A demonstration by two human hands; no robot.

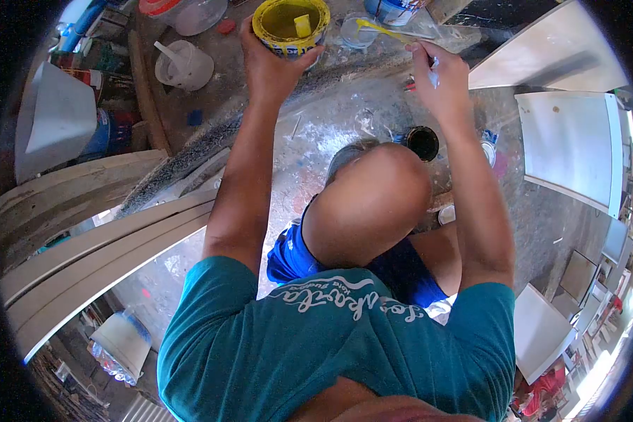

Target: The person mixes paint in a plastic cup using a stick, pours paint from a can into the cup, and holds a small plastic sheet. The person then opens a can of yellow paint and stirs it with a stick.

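My left hand [276,74] is wrapped round the side of a yellow-rimmed paint can [290,48] at the top centre. A yellow piece [302,26] stands up inside the can against its inner wall. To the right, my right hand [439,74] pinches the end of a thin yellow stick [387,30], and white paint marks the back of that hand. The stick's other end lies over a small clear plastic cup [358,32], right of the can.
Beside my knee stands an open dark can [423,143]. A white tub [183,65] sits at upper left, near a wooden strip [146,95]. Long boards [112,246] lie at left. Pale panels [570,144] stand at right. A blue-labelled container [394,10] is at the top.
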